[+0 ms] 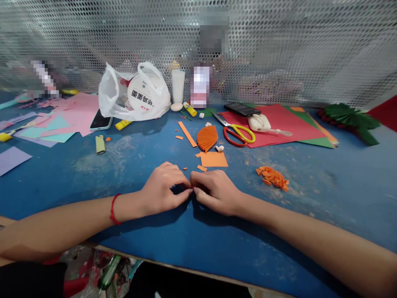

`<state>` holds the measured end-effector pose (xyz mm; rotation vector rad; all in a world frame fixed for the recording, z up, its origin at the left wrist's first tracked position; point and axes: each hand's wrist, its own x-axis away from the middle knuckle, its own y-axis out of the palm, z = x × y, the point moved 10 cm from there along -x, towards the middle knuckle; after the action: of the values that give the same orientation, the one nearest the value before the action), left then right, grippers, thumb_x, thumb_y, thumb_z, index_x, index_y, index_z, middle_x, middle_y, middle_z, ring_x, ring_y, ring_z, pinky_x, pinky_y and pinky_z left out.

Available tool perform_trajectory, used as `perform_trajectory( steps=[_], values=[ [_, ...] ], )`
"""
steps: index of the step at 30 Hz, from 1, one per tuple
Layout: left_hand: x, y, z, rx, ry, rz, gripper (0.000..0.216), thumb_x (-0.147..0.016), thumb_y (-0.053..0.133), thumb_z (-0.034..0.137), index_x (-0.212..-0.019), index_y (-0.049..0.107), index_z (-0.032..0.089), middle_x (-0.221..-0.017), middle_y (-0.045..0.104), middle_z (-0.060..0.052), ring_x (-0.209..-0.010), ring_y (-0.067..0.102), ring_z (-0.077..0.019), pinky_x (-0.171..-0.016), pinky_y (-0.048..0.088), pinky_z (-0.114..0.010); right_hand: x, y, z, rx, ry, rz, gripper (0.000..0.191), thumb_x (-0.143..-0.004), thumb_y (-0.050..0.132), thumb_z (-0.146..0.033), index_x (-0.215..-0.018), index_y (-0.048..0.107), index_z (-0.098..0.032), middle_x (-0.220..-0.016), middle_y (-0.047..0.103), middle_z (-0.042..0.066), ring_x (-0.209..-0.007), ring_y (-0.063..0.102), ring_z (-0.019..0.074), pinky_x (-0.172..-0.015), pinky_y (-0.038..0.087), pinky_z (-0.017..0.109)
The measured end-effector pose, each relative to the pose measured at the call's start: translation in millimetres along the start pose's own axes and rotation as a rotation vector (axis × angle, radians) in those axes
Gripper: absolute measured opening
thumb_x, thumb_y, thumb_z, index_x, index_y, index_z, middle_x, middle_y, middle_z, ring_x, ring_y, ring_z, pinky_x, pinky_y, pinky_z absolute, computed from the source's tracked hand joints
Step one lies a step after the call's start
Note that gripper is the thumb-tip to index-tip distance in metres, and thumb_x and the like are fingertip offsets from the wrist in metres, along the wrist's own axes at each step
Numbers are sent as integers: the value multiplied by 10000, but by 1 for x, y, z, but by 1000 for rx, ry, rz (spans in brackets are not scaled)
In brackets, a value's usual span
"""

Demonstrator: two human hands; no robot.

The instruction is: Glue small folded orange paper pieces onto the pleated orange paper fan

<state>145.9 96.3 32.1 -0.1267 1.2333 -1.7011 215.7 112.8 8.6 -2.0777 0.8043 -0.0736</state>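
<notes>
Down at the near middle of the blue bench, left hand and right hand curled knuckles-up, fingertips pinched together at the meeting point; contents of the pinch hidden, long axis and heading impossible to tell. Just beyond, flat orange square, then pleated orange fan, wide edge away, narrow end toward the hands. Orange strip slantwise, far-left to near-right. Scissors at the edge of red paper, white bag farther back, perforated metal screen behind
</notes>
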Motion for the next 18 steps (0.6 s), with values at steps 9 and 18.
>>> perform_trajectory(
  steps=[9, 18],
  values=[
    [0, -2, -7, 258, -140, 0, 96, -760, 670, 155, -671, 706, 153, -636, 709, -1, -618, 597, -111, -690, 428, -256, 0, -1, 1, -394, -22, -45, 150, -914, 504, -278, -806, 533, -178, -609, 567, -29, -546, 479, 98, -551, 349, 213],
    [4, 28, -21, 1016, -342, -280, 183, -785, 733, 288, -709, 725, 122, -704, 718, -48, -678, 648, -137, -686, 496, -241, 7, 14, -4, -1047, 123, -185, 170, -939, 563, -293, -839, 559, -155, -694, 659, 14, -548, 523, 90, -523, 426, 202]
  ],
)
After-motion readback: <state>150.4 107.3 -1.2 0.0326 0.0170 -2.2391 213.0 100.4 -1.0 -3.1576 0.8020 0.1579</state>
